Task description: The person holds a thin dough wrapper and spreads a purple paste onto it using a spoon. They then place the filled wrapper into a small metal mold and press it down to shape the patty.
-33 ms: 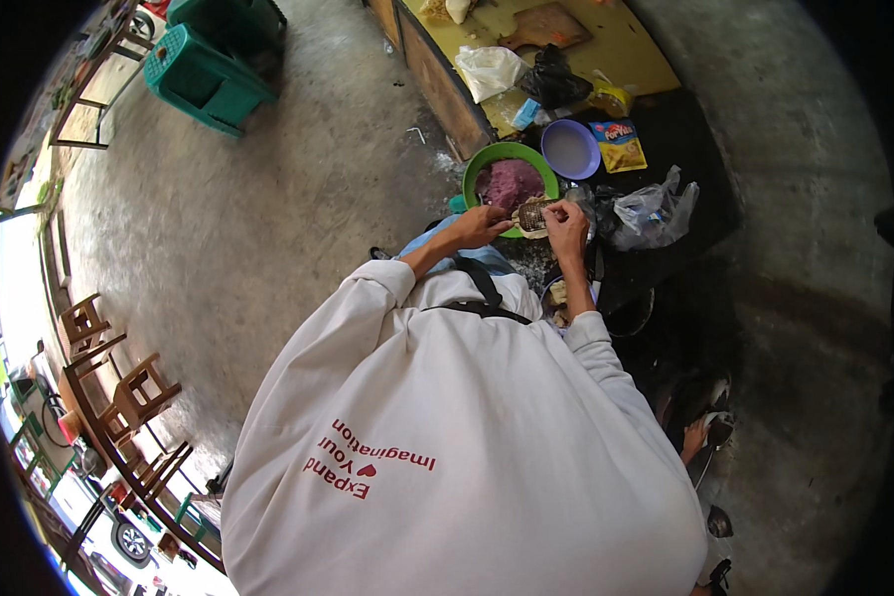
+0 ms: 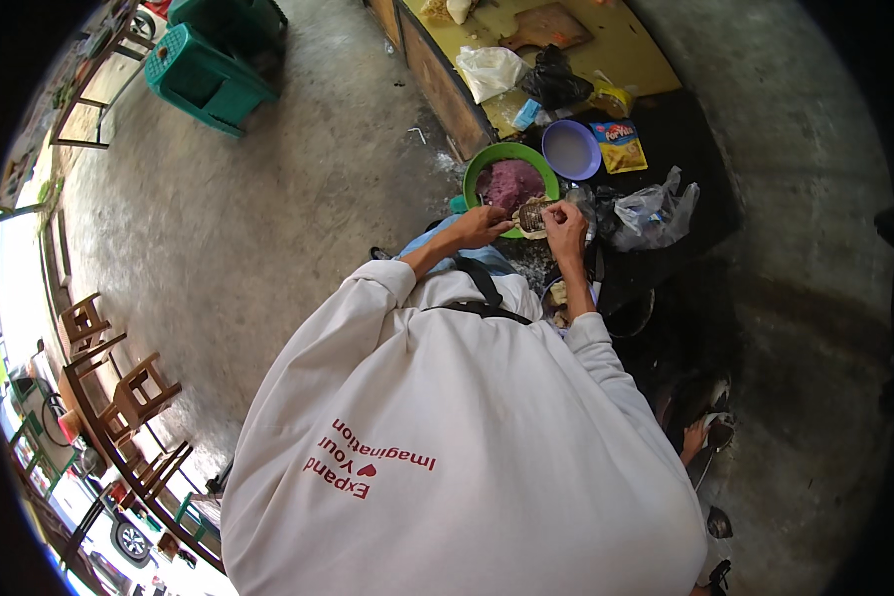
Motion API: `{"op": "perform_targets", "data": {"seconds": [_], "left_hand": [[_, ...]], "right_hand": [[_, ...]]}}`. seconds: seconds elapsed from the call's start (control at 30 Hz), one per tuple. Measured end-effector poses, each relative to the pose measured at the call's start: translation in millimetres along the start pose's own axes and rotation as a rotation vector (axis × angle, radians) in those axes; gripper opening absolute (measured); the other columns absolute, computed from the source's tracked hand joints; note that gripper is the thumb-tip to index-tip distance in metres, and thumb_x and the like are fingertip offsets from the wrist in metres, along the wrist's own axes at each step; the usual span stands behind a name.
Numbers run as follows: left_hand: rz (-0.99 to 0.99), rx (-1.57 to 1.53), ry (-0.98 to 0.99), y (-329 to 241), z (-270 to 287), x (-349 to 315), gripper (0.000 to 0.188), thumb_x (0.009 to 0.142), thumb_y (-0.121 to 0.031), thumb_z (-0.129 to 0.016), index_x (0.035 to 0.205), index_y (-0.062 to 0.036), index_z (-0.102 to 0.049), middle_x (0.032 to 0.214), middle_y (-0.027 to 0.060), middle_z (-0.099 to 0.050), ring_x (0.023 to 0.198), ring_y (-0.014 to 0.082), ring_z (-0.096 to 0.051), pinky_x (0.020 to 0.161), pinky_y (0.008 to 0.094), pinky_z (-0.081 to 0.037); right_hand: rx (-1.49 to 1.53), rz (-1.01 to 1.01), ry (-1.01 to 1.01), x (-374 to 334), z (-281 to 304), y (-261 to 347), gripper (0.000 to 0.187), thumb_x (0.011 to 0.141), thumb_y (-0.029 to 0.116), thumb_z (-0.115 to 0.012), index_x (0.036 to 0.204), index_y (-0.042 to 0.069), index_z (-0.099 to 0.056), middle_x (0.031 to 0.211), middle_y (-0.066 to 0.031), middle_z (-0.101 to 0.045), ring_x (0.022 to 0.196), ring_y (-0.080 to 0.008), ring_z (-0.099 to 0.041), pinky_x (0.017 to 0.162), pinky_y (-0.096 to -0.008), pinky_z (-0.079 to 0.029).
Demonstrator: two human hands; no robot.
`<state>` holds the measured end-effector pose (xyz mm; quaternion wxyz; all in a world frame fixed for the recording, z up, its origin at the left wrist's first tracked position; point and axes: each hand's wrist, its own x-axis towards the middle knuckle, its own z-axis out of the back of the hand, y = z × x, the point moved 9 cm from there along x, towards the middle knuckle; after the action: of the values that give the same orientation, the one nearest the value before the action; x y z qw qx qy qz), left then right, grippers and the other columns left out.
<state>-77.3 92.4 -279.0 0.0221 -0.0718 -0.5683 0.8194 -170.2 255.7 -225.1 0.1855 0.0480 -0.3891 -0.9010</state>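
A green bowl [image 2: 470, 171] holds a mound of purple dough [image 2: 512, 185]. Over its near rim is a small pale piece of food with a dark brown textured patch [image 2: 532, 218], held between my two hands. My left hand [image 2: 479, 227] has its fingers closed at the left edge of the piece. On the other side, my right hand [image 2: 566, 230] pinches the right edge, fingertips partly hidden. Beside the green bowl stands a purple bowl [image 2: 571, 150] of whitish liquid. Another bowl with pale chunks [image 2: 558, 294] sits below my right wrist, partly covered by my arm.
A yellow packet [image 2: 621, 147] and a clear plastic bag [image 2: 656, 217] lie on the dark surface to the right. Farther off, a yellow tabletop [image 2: 636, 55] bears a wooden cutting board [image 2: 548, 27], a white bag [image 2: 491, 72] and a black bag [image 2: 554, 79]. Green plastic stools [image 2: 204, 79] stand at far left.
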Motion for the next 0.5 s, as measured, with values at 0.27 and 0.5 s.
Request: {"op": "perform_targets", "data": {"seconds": [0.27, 0.5], "left_hand": [[0.075, -0.004, 0.019, 13.0, -2.2, 0.8, 0.044, 0.103, -0.040, -0.060, 0.092, 0.0030, -0.062, 0.068, 0.0168, -0.059, 0.065, 0.0271, -0.058, 0.064, 0.0438, -0.045], [0.057, -0.043, 0.005, 8.3, -1.6, 1.3, 0.044, 0.103, -0.039, -0.061, 0.088, 0.0034, -0.060, 0.072, 0.0184, -0.058, 0.066, 0.0275, -0.056, 0.065, 0.0439, -0.044]], "right_hand": [[0.018, 0.013, 0.027, -3.1, 1.0, -1.7, 0.014, 0.081, 0.011, -0.078, 0.085, -0.001, -0.071, 0.072, -0.0086, -0.061, 0.066, -0.0183, -0.058, 0.064, -0.0339, -0.047], [0.014, -0.061, -0.038, -5.7, 6.5, -5.6, 0.014, 0.081, 0.011, -0.078, 0.086, -0.001, -0.071, 0.073, -0.0090, -0.062, 0.066, -0.0182, -0.058, 0.063, -0.0343, -0.047]]}}
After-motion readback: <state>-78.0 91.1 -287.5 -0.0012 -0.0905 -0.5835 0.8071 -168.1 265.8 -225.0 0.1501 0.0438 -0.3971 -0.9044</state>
